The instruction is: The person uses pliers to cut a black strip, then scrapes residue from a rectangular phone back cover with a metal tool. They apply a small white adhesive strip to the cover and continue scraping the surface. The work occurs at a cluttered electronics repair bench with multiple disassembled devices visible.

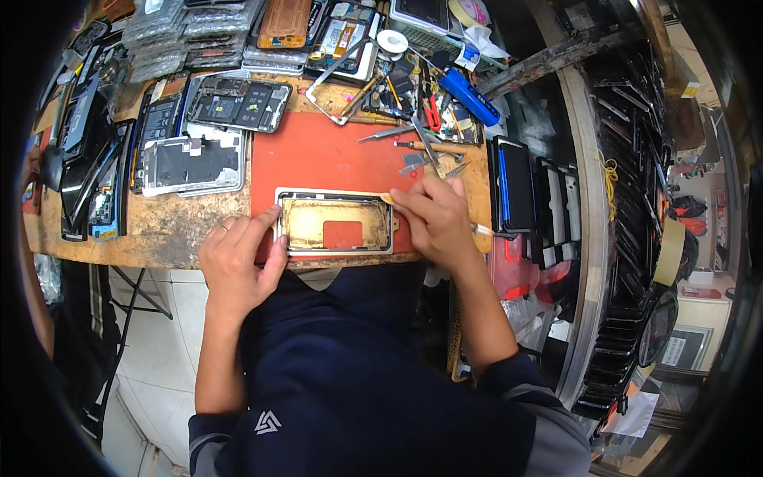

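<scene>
A rectangular phone frame (302,253), with a pale outer border, a black inner rim and a smudged gold-coloured floor, lies flat near the bench's front edge. Through a cutout in its floor shows the red mat (290,155) beneath. My left hand (238,258) grips the frame's left end, index finger at the upper corner and thumb at the lower one. At the upper right corner, my right hand (437,219) is closed in a pinch, its fingertips against the border. A small orange-yellow bit shows at those fingertips; I cannot make out what it is.
Tweezers (427,143) and a wooden-handled tool (433,148) lie beyond my right hand. Opened phones (238,103) and a phone housing (195,163) sit left of the mat. A blue tool (469,95) and bubble-wrapped stacks (191,32) stand farther back. Another person's arm (36,262) shows at far left.
</scene>
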The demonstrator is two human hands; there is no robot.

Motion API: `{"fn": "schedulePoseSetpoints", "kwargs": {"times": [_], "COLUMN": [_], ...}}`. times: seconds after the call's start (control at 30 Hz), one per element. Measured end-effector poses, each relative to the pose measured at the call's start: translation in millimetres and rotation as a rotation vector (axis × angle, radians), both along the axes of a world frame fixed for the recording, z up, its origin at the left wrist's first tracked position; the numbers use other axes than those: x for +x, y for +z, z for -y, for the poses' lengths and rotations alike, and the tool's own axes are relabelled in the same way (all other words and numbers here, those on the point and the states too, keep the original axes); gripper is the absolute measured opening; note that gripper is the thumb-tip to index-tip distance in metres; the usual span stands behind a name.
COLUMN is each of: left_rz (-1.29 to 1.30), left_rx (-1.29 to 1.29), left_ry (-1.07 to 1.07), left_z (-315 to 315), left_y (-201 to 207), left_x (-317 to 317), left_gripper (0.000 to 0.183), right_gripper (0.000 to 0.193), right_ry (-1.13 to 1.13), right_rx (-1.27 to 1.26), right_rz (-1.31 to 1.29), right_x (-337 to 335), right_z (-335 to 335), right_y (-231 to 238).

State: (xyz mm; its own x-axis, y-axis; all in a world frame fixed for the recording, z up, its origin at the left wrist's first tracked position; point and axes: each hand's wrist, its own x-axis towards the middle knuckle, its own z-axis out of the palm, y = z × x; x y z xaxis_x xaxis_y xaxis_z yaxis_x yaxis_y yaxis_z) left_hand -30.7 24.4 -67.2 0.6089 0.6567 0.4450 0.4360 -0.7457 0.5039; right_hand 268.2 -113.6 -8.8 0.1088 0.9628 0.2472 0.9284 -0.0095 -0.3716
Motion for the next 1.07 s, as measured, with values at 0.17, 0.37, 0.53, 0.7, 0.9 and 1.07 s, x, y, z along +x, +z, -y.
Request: {"fn": "schedulePoseSetpoints", "kwargs": {"times": [0.17, 0.37, 0.53, 0.7, 0.9, 1.07], "left_rz": [0.013, 0.046, 0.246, 0.556, 0.521, 0.522], "left_rx": [0.012, 0.023, -0.079, -0.236, -0.26, -0.328], "left_ry": [0.005, -0.015, 0.018, 0.152, 0.176, 0.22], "left_z": [0, 0, 3, 8, 10, 8], "left_y": [1, 1, -5, -17, -16, -13], "left_x": [-1, -2, -10, -24, -42, -40], "left_gripper": [0.039, 0.036, 0.02, 0.008, 0.007, 0.005], "right_gripper": [0.018, 0.019, 0.019, 0.02, 0.022, 0.028], "right_ry": [0.091, -0.032, 0.239, 0.297, 0.402, 0.309], "right_rx": [-0.034, 0.08, 0.142, 0.15, 0.027, 0.115], "right_rz": [-0.093, -0.055, -0.042, -0.071, -0.174, -0.094], "right_x": [0, 7, -40, -68, -91, -90], "right_z": [9, 3, -62, -90, -68, -80], "right_y": [-8, -26, -44, -40, -30, -36]}}
